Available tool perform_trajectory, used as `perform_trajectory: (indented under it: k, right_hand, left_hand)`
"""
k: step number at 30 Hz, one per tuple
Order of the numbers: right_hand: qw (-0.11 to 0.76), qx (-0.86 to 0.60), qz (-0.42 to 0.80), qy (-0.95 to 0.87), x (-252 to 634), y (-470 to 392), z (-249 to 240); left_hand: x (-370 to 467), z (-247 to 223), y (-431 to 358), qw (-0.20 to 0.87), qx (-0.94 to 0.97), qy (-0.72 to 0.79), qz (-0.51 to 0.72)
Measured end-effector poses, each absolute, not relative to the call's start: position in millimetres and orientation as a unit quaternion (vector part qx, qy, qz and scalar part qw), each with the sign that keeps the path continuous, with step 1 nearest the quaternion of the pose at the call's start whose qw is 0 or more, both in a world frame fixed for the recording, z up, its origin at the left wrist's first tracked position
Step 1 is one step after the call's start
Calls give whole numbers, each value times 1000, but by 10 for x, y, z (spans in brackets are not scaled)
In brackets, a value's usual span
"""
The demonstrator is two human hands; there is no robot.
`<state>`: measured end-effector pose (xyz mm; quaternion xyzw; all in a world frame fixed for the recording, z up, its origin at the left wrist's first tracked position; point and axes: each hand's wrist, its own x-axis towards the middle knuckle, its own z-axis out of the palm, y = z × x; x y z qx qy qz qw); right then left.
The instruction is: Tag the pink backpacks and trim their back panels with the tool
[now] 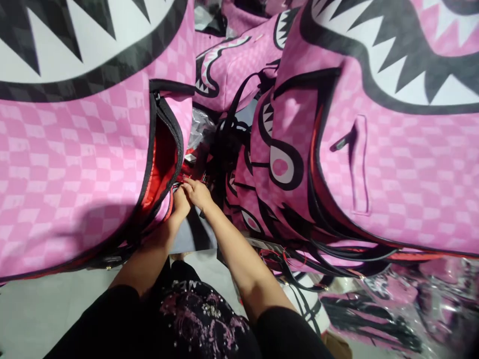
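My right hand [198,193] is closed, its fingers bent and drawn together in the dark gap between pink bags. Right against it is my left hand [182,202], also closed, with its fingertips mostly covered. Something small and reddish lies at the fingertips, too small and dark to name. Beside my left hand hangs a large pink checkered bag [75,159] with a black-and-white tooth print. Its side pocket [164,149] gapes, showing a red lining and a black zipper.
Another large pink bag [422,174] bulges in from the right, with more pink bags [262,189] stacked beneath and a pink bag [239,65] behind. Black straps [337,252] hang at its lower edge. Plastic-wrapped goods [374,319] lie at the lower right on the pale floor.
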<state>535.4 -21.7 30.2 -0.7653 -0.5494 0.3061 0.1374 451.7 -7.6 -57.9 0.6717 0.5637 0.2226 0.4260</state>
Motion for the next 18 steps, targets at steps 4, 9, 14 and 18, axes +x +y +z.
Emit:
perform_trajectory:
  k: [4, 9, 14, 18]
  right_hand:
    - [97, -784, 304, -533, 5393, -90, 207]
    - [101, -802, 270, -523, 5535, 19, 284]
    - [127, -794, 237, -545, 5615, -345, 782]
    - [210, -841, 41, -497, 5619, -1221, 1439]
  left_hand:
    - [4468, -499, -27, 442, 648, 597, 169]
    - [4404, -375, -260, 442, 649, 595, 173]
    - [4254, -114, -571, 434, 674, 531, 274]
    - [4302, 279, -586, 429, 705, 447, 345]
